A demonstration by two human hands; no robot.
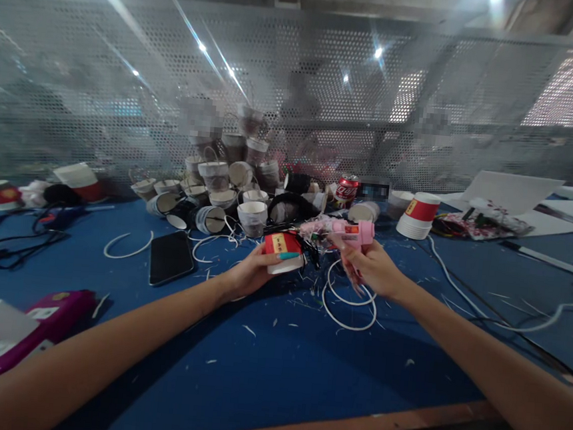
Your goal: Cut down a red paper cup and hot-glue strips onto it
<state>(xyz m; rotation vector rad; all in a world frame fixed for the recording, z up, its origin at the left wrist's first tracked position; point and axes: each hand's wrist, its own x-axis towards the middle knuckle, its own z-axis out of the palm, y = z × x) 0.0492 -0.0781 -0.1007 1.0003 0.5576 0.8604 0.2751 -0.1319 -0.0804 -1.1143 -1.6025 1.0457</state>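
My left hand is closed around a red and white paper cup, which is tilted on its side above the blue table. In my right hand is a pink glue gun, its front end pointing left toward the cup. Dark strands hang between the cup and the glue gun. A white cord lies in loops below my right hand. The glue gun's tip is hard to make out among the strands.
Several wrapped cups are piled behind my hands, beside a red can. A black phone lies left, a purple pouch nearer. Stacked cups stand right, with a white cable running past them.
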